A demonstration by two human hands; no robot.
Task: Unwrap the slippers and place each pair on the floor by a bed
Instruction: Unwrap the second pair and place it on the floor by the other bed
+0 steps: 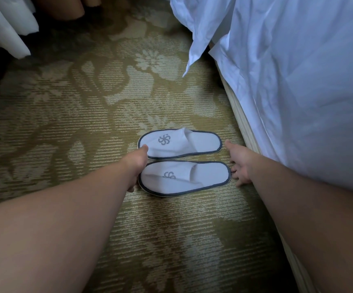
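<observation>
Two white slippers with grey trim and a grey logo lie side by side on the patterned carpet, toes pointing left. The far slipper and the near slipper sit just left of the bed. My left hand rests at their toe ends, fingers spread and touching both. My right hand is at the heel ends, fingers spread and touching the near slipper's heel. No wrapping is visible on them.
White bed linen hangs off the bed's corner above the slippers. The wooden bed base runs along the right. A white curtain hangs at the top left. Green floral carpet stretches to the left.
</observation>
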